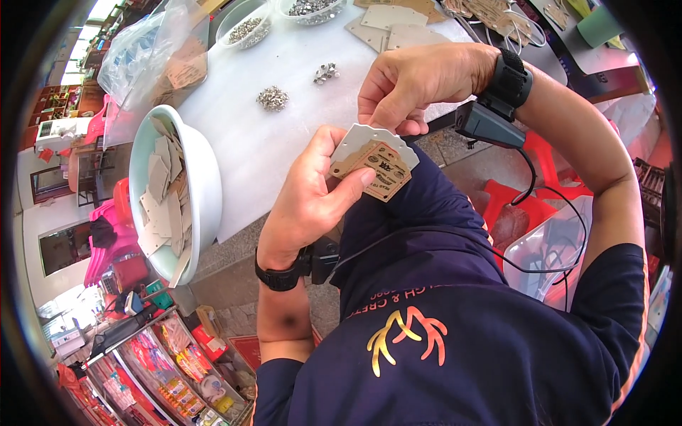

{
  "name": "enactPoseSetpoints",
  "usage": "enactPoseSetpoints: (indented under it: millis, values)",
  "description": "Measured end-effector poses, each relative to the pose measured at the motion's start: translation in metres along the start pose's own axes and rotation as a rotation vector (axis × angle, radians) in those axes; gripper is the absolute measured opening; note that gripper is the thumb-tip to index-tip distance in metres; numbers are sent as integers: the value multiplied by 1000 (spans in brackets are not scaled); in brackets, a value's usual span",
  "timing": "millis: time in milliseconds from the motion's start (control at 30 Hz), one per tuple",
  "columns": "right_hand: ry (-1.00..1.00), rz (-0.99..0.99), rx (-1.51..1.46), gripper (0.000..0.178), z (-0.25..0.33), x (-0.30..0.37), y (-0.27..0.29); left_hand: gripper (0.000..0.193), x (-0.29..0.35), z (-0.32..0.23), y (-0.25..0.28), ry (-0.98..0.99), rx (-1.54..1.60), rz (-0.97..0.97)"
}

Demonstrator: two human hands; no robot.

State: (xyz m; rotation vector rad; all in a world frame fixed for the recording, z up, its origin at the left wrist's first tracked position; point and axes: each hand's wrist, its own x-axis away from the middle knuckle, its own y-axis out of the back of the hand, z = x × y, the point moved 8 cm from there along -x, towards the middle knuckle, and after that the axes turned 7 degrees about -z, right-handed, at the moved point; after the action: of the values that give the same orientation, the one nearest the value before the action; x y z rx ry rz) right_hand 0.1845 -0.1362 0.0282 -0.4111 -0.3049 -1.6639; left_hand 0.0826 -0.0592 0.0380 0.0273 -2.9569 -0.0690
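Note:
My left hand grips a small stack of cards, its thumb across the front. The front card is brown with dark print, and a pale grey card edge with small holes shows behind it. Just above the top edge of the cards is my right hand, its thumb and fingertips drawn together; whatever they pinch is too small or hidden. Beyond the hands, on the white table, lie a pile of small metallic pieces and a smaller cluster of shiny pieces.
At the left stands a pale basin full of cards. Two clear tubs of metallic pieces sit at the back, beside loose cards. A clear plastic bag lies at the far left. A cable hangs by my right arm.

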Motion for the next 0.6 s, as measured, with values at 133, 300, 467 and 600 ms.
enactPoseSetpoints:
  millis: [133, 300, 467, 600]
  values:
    - [34, -43, -10, 20, 2, 2, 1, 28, 0, 2, 1, 13, -2, 8]
    - [27, -126, -73, 20, 2, 5, 5, 28, 0, 2, 5, 54, -2, -3]
    - [38, -109, -94, 28, 2, 8, 4, 28, -2, 3, 8, 42, 0, -23]
    - [63, -220, -129, 22, -2, 7, 7, 28, -2, 1, 6, 21, 32, -34]
